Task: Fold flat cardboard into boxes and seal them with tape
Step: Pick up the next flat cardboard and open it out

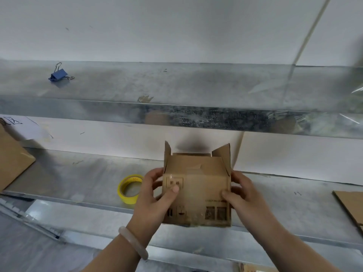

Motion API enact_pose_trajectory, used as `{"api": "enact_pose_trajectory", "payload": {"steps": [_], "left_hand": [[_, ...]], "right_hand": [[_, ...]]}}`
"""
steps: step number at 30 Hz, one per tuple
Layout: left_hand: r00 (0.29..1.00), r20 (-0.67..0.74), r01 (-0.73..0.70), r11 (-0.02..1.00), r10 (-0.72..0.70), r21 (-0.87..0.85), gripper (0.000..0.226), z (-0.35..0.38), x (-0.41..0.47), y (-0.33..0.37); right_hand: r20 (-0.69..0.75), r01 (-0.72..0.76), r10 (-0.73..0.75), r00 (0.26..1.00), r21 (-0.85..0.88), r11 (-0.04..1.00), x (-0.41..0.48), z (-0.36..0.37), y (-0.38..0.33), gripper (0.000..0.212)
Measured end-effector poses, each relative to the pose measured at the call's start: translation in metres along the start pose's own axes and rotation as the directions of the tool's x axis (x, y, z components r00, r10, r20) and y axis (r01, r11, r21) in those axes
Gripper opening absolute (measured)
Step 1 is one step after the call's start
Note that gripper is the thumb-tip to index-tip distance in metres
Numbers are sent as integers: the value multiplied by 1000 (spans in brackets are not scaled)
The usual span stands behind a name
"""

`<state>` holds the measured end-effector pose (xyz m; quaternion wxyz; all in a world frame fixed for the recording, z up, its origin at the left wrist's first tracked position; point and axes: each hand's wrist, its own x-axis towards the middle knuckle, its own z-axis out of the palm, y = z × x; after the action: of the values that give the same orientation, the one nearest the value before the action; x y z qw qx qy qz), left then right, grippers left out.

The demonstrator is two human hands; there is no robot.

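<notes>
A plain white wall [176, 26] fills the far side. A long galvanised metal shelf [196, 81] runs across it, a blue binder clip [58, 74] on its left, above the grey metal bench [78, 177].

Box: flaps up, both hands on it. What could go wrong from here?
1. The left hand and right hand both grip the box; the tape roll lies apart on the shelf, so reaching for it may let the folded near flap spring up.
2. The side flaps stand upright; taping before folding them would probably leave gaps.
</notes>
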<state>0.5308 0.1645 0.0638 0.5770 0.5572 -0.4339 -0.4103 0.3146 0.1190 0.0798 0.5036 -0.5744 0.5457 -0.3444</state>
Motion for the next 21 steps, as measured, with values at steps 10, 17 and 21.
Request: {"api": "enact_pose_trajectory", "payload": {"steps": [10, 17, 21], "left_hand": [[971, 217, -142, 973, 102, 181, 54, -10, -28, -53], [970, -175, 181, 981, -166, 75, 64, -17, 19, -43], [956, -114, 276, 961, -272, 23, 35, -19, 40, -30]], "right_hand": [[-188, -148, 170, 967, 127, 981, -3, -11, 35, 8], [-203, -230, 234, 951, 46, 972, 24, -11, 36, 18], [-311, -261, 222, 924, -90, 961, 47, -7, 36, 44]]}}
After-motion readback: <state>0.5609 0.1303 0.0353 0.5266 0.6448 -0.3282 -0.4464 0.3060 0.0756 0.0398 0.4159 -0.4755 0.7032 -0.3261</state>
